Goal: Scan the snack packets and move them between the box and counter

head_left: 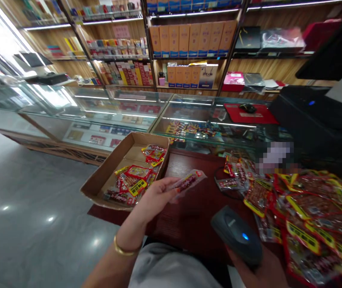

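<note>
Between the thumb and fingers of my left hand (155,196) is a small clear snack packet (190,180) with dark red contents, held above the dark red tabletop (185,224). My right hand (257,268) is closed around a black barcode scanner (233,232) with a blue light on top; its fingers are partly hidden beneath it. Left of my left hand stands a shallow cardboard box (105,176), in which several red and yellow snack packets (137,172) lie. A large heap of similar snack packets (315,208) spreads to the right of the scanner.
Behind the table runs a glass display counter (123,106) with goods inside. A red mat (233,114) with a computer mouse (247,108) lies on it. Dark equipment (297,112) stands at the right. Shelves of orange boxes (195,40) line the wall.
</note>
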Available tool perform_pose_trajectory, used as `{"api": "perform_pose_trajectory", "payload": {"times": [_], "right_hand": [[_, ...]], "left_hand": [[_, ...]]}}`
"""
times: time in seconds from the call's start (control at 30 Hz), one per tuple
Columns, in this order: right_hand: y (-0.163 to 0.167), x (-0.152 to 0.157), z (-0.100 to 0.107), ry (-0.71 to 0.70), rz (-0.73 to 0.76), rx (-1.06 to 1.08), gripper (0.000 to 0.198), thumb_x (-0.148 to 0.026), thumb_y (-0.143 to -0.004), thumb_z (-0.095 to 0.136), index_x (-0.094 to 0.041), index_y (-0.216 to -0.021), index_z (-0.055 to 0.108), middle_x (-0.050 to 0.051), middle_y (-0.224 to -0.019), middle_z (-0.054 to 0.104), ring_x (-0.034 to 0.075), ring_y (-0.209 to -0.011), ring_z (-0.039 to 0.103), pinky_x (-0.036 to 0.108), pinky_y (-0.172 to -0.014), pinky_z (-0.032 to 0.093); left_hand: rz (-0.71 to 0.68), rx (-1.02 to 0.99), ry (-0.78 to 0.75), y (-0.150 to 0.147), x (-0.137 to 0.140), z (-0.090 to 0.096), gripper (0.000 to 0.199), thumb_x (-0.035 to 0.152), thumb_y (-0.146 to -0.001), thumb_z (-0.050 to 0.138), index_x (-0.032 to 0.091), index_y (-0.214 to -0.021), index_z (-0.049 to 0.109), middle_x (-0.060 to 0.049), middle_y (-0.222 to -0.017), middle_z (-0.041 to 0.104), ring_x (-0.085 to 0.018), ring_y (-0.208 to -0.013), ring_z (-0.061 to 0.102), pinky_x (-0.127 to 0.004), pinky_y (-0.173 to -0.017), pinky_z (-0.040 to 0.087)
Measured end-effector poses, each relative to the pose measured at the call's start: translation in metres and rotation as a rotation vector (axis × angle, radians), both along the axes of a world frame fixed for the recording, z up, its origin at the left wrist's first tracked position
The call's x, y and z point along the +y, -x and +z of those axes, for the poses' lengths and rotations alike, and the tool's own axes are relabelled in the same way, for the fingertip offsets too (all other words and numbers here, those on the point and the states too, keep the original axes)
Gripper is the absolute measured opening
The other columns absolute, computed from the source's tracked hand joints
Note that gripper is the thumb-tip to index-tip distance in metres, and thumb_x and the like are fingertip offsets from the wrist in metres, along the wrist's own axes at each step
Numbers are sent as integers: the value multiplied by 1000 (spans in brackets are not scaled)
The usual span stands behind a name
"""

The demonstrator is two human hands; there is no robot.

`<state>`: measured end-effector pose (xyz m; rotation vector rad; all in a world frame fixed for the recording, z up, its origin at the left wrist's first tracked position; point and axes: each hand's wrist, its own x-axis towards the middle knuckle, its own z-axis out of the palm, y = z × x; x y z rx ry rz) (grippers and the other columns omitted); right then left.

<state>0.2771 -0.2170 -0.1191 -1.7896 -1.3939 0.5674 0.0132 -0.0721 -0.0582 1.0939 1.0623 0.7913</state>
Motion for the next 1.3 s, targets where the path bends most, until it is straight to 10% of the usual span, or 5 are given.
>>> {"api": "perform_pose_trajectory", "payload": {"times": [0.3, 1.3], "right_hand": [[-2, -17, 3, 33, 22, -10, 32, -49, -80, 63, -20, -88, 76, 10, -87, 79, 28, -82, 75, 32, -75, 59], [6, -3, 0, 133, 169, -15, 30, -36, -80, 64, -18, -100, 76, 11, -97, 79, 28, -90, 75, 34, -83, 59]], "left_hand": [[112, -296, 287, -46, 24, -62, 32, 23, -84, 68, 15, -115, 74, -15, -121, 73, -25, -97, 73, -32, -75, 59], [55, -350, 350, -49, 15, -70, 37, 24, -86, 66, 14, -121, 71, -17, -126, 71, -28, -105, 72, -36, -85, 57]]}}
